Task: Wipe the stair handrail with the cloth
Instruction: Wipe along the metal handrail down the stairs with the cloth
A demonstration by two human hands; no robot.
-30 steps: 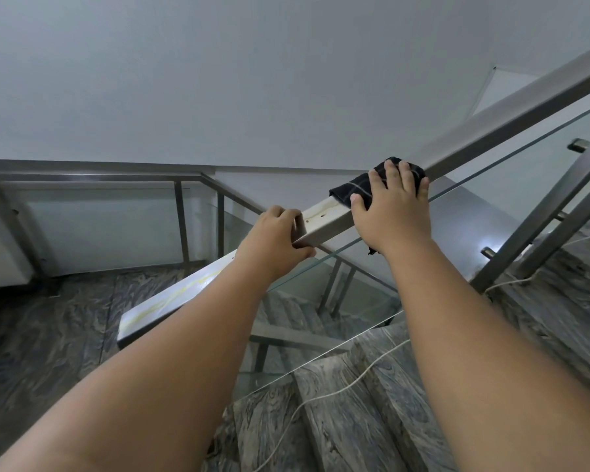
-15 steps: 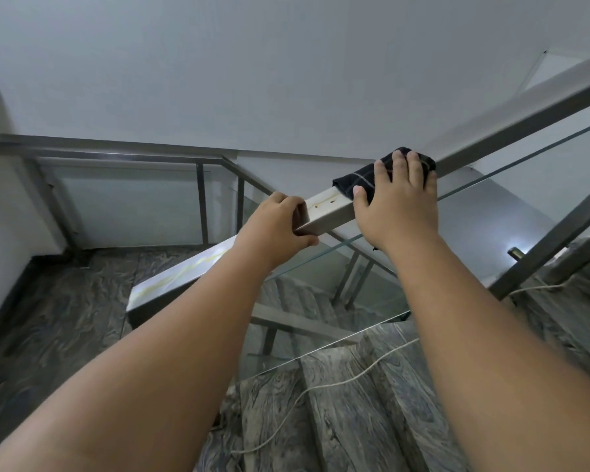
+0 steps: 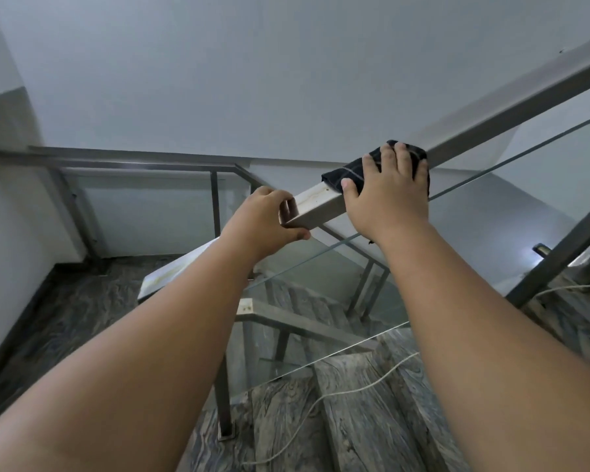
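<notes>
Left hand (image 3: 263,221) first, lowest on the handrail (image 3: 511,107), with its fingers curled round the square bar. Just above it, the right hand (image 3: 390,194) lies flat-fingered over the dark cloth (image 3: 346,173), pressing it onto the rail's top face. The rail's long axis climbs up and to the right, away from both hands. I'd judge the stretch left to wipe lies beyond the right hand, the nearer one. No lettering readable anywhere.

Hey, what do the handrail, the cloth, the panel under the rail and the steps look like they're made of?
Handrail: square metal tube, likely brushed steel, dull grey sheen. Cloth: soft dark fabric with thin pale stripes, creased. Panel: clear glass, see-through, bright edge. Steps: polished stone, probably veined grey marble or granite.
</notes>
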